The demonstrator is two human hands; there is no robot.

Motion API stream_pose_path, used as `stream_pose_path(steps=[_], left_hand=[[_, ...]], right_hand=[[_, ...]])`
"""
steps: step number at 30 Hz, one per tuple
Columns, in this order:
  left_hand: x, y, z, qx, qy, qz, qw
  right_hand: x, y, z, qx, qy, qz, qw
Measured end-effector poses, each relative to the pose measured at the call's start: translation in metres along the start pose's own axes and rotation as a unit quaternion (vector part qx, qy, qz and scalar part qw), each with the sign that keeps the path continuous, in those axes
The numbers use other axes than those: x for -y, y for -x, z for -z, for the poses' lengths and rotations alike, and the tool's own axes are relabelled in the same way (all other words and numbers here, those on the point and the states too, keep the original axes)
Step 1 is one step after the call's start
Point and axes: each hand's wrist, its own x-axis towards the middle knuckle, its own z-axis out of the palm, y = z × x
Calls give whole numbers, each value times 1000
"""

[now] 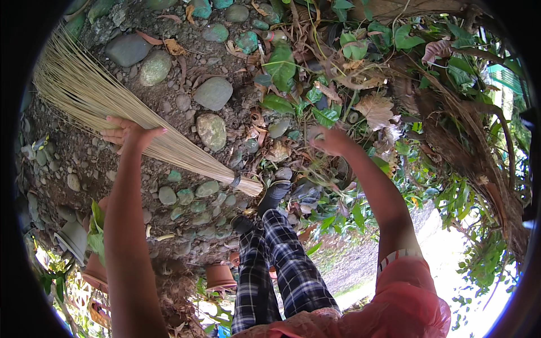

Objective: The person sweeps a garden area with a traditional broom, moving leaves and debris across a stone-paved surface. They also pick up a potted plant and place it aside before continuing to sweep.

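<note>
My left hand is closed around the bristles of a stick broom. The broom lies slantwise, its pale thin sticks fanning out to the far left and its dark-bound end close to my shoes. Out to the right, my right hand hovers low over dry leaves and green vines, its fingers curled together and partly blurred. Whatever those fingers may hold is hidden. A large brown dry leaf lies just beyond this hand, and a green leaf sits beside it.
Rounded stones are scattered over the dark soil. On the right rises a thick woody trunk with branches and vines. Terracotta pots and a grey pot stand at the lower left. My shoes are near the broom's bound end.
</note>
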Motion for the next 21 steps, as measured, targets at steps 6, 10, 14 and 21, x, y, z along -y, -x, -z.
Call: stream_pose_path(steps=[6,10,14,21], left_hand=[[9,-26,-17,-158,-60,51,984],[10,-20,-16,-139,-31,8,990],[-3,7,-6,-82,-35,-40,995],[-10,16,-8,-108,-44,0,993]], right_hand=[[87,-84,120,-429,123,179,877],[123,-127,130,-312,207,-7,927],[124,-137,110,-332,101,-56,936],[112,-139,122,-314,180,-32,932]])
